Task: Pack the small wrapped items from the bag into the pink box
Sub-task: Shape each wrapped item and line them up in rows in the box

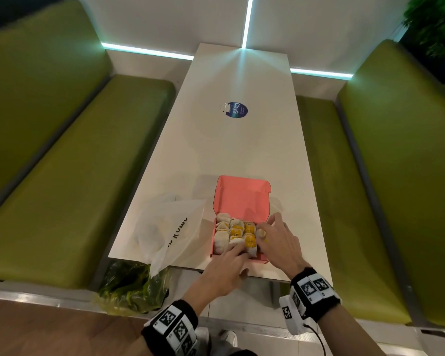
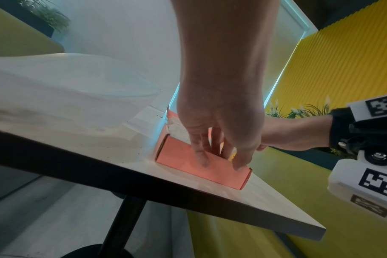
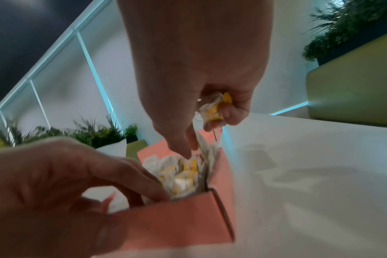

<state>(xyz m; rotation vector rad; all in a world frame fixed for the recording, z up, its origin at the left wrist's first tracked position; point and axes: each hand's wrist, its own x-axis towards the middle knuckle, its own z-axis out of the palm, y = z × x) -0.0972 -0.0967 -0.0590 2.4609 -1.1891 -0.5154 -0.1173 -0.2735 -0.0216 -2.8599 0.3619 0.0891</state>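
Pink box (image 1: 242,199) on counter (image 1: 242,150) near edge, nearly full of wrapped items (image 1: 235,233). Right hand (image 1: 278,240) grips one more at right side; left hand (image 1: 226,268) fingers straight, steadying the front row. Bag (image 1: 165,227) beside box, contents unclear.

The head view looks steeply down from above the near end of the bench (image 1: 242,155), taking in its whole length, the green seats (image 1: 70,176) on both sides and the pink box (image 1: 242,199) close below. The left wrist view sits low at the bench (image 2: 77,139) edge, close behind the left hand (image 2: 221,122), and faces across the box (image 2: 188,160) front toward the right wrist. The right wrist view hangs very near over the box (image 3: 177,218), looking along the right hand (image 3: 199,69) with the left hand (image 3: 55,183) in the foreground; all three share the box and both hands.
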